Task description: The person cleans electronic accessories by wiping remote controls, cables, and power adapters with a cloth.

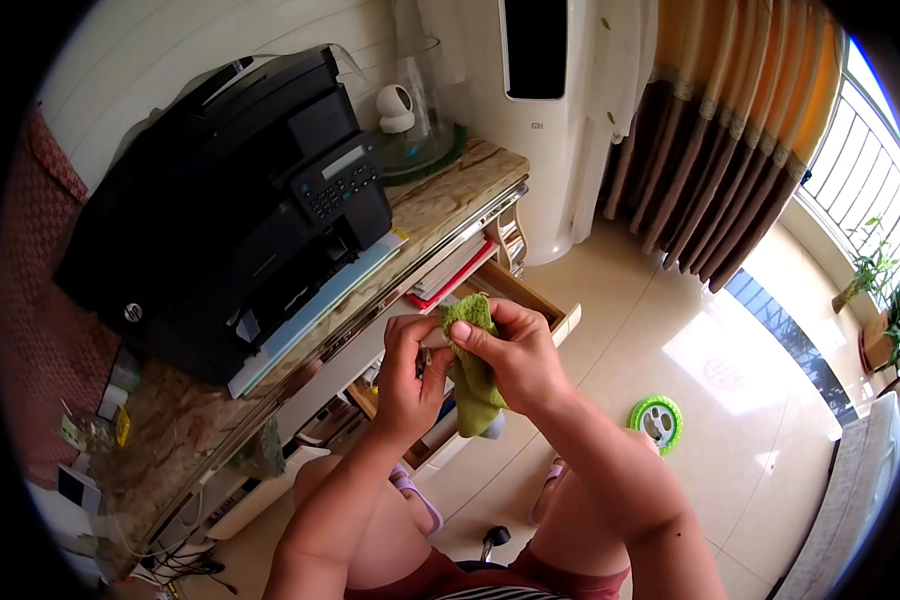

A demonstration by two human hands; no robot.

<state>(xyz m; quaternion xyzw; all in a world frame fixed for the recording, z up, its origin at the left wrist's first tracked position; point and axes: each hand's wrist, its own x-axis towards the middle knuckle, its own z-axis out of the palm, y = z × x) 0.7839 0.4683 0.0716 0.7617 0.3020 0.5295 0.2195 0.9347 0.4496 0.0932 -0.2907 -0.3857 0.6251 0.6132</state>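
In the head view, a green cloth [478, 400] hangs between my two hands above an open drawer [567, 325]. My right hand [522, 352] is closed around the upper part of the cloth, with its thumb pressed on it. My left hand [410, 372] is closed with bent fingers right beside the cloth. Something small and pale shows between its fingertips at the cloth's edge, too covered to name. Below the hands, the drawer's contents are partly hidden by the hands and cloth.
A black printer [240, 190] stands on the marble-topped cabinet [165, 440], with a white camera [395, 108] behind it. A red folder [450, 280] lies in the cabinet. On the tiled floor is a green-rimmed round object [656, 424]. Cables [175, 568] lie at lower left.
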